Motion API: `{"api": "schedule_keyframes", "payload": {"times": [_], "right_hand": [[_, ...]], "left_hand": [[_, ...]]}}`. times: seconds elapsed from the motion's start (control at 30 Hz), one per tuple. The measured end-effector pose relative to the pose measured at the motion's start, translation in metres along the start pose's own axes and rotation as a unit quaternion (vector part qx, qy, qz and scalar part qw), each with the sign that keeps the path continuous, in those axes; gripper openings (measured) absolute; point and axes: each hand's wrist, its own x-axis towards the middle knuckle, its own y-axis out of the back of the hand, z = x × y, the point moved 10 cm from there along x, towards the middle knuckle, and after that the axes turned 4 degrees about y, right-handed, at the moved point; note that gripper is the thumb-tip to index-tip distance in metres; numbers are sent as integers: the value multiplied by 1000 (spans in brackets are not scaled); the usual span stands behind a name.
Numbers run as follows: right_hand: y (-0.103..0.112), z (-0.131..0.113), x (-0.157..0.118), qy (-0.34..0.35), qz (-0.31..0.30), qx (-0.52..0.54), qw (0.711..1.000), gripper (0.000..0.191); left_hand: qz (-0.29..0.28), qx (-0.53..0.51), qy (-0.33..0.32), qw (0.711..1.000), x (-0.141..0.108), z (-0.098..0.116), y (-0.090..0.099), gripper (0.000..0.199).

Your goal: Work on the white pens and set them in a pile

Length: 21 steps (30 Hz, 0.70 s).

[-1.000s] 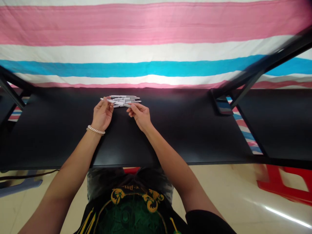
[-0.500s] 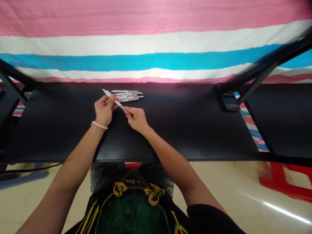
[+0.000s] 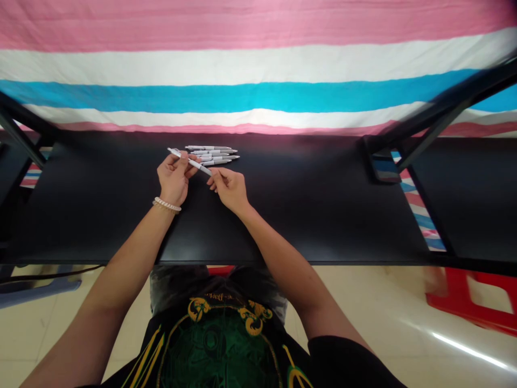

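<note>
A white and grey pen (image 3: 199, 166) is held slantwise between both hands above the black table (image 3: 307, 215). My left hand (image 3: 174, 175) is closed on its upper left part, thumb on top, with the clip end sticking out past the fingers. My right hand (image 3: 230, 188) pinches the lower right end, and the tip is hidden by the fingers. Just behind the hands several similar pens (image 3: 214, 155) lie side by side on the table, pointing right; my left fingers cover part of the nearest ones.
A striped cloth (image 3: 258, 97) hangs along the table's far edge. Black metal supports (image 3: 428, 126) rise at the right and left ends. Below, a red plastic stool (image 3: 456, 302) stands on the tiled floor at right, and a dark cable (image 3: 52, 276) runs at left.
My right hand has moved slightly right and up, and the pen now lies at a flatter slant. Both hands keep hold of it. The view has shifted a little.
</note>
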Motion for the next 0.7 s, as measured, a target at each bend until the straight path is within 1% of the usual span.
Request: {"api": "schedule_keyframes", "payload": {"times": [0.1, 0.13, 0.17, 0.23, 0.27, 0.3, 0.37, 0.4, 0.47, 0.53, 0.63, 0.67, 0.7], "right_hand": [[5, -5, 3, 28, 23, 40, 999, 26], [5, -5, 4, 31, 27, 55, 998, 27], [4, -3, 4, 19, 23, 72, 997, 30], [1, 5, 4, -24, 16, 94, 995, 33], [1, 7, 3, -34, 18, 93, 995, 33], [2, 6, 3, -28, 21, 84, 996, 31], [3, -1, 4, 4, 22, 68, 997, 26], [3, -2, 4, 10, 19, 71, 997, 27], [0, 4, 4, -19, 9, 94, 995, 31], [1, 10, 4, -40, 17, 109, 993, 30], [2, 4, 5, 0, 21, 96, 995, 23], [1, 4, 5, 2, 15, 100, 995, 26], [-2, 6, 5, -11, 5, 108, 994, 31]], "left_hand": [[-6, -15, 5, 1000, 1, 0, 0, 33], [-6, -15, 8, 1000, 1, -1, -1, 33], [-5, -12, 10, 1000, 1, -1, -1, 33], [-3, -3, 15, 1000, 1, -2, -1, 34], [-2, 1, 16, 1000, 1, -2, -1, 35], [-2, 4, 15, 1000, 0, -2, -1, 36], [-4, 5, 13, 1000, 0, -2, -2, 37], [-7, 4, 13, 1000, 0, -2, -2, 38], [-13, -1, 12, 1000, 0, -3, -3, 38], [-13, 1, 14, 1000, 0, -5, -3, 39], [-5, 12, 21, 1000, 0, -7, -2, 38], [-3, 13, 22, 1000, 0, -8, -1, 38], [-4, 11, 24, 1000, 0, -9, -2, 37]]}}
